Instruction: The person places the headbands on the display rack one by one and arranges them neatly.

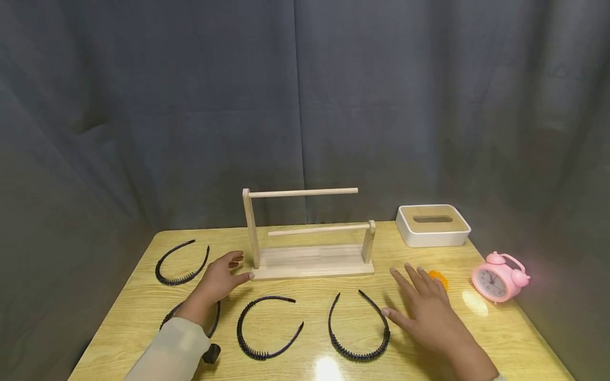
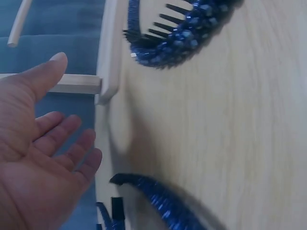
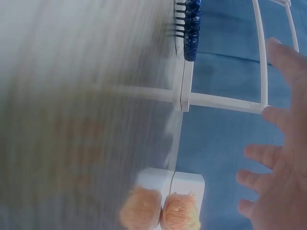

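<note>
Left grip (image 1: 219, 278): fingers loosely bent, holding nothing; the thumb tip is at the left end of the wooden stand (image 1: 310, 258), though whether it touches I cannot tell.
Right grip (image 1: 424, 312): fingers spread, holding nothing; the thumb is just beside the rightmost headband (image 1: 360, 357), and a fluffy orange thing (image 1: 439, 277) shows partly behind the fingers.
Stand: upright towards the back of the bench (image 1: 500, 344); the upper rod (image 1: 305, 192) runs right from the left post (image 1: 251, 227), the lower rod (image 1: 316, 229) runs left from the right post (image 1: 368, 244), each with one free end.
Headbands: four, dark and toothed, lying on the bench; besides the rightmost, there is a middle headband (image 1: 257, 355) in front of the stand, a half-hidden headband (image 1: 217, 318) under the left forearm, and a far-left headband (image 1: 177, 281).
Right side: tissue box (image 1: 433, 239) at the back, pink clock (image 1: 492, 283) nearer.
Step in hand: probably steadying or placing the stand.
Doing it well: hold it by base or post, since rods fixed at one end could work loose; press evenly so the base sits flat.
Care with headbands: keep wrist and sleeve high, as teeth might snag.
</note>
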### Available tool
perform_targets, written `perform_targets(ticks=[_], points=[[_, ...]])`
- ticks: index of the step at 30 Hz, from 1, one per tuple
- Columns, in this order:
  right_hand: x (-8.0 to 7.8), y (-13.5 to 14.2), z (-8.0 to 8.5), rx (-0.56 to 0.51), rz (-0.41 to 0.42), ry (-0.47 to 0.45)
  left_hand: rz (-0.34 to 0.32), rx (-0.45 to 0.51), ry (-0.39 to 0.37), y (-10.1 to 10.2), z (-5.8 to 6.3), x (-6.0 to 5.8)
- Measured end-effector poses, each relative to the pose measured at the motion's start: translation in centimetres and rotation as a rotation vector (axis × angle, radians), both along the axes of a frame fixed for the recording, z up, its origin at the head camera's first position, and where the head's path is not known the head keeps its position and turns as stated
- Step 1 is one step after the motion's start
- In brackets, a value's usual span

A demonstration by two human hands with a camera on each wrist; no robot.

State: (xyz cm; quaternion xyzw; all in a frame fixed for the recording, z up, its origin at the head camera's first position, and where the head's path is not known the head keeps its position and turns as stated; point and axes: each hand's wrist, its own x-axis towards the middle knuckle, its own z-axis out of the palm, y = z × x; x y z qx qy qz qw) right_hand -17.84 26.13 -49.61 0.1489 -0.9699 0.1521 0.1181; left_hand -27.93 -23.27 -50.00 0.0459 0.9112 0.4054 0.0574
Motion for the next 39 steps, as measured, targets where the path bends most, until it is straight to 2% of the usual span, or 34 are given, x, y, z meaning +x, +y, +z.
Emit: perform_targets(ticks=[6, 13, 17, 25, 33, 36, 39], points=[[0.1, 0.1, -0.2, -0.015, 0.009, -0.023, 0.024, -0.029, -0.014, 0.8, -1.3, -1.0], [0.5, -0.5, -0.3, -0.074, 0.039, -0.053, 0.048, -0.059, 0.005, 1.2, -2.0, -1.4], [0.8, -1.3, -0.2, -0.123, 0.094, -0.100, 0.051, -0.087, 0.014, 1.1, -2.5, -1.5], [1.4, -2.7, 0.0, -0.119, 0.310, -0.161, 0.063, -0.109, 0.009, 1.5, -2.6, -1.5], [1.3, -3.0, -0.7, -0.166, 0.440, -0.316, 0.087, -0.072, 0.000, 1.3, -2.6, -1.6], [1.4, -3.0, -0.7, -0.180, 0.458, -0.372, 0.090, -0.065, -0.004, 1.3, -2.7, -1.8], [1.4, -3.0, -0.8, -0.161, 0.484, -0.368, 0.087, -0.075, -0.005, 1.2, -2.9, -1.9]])
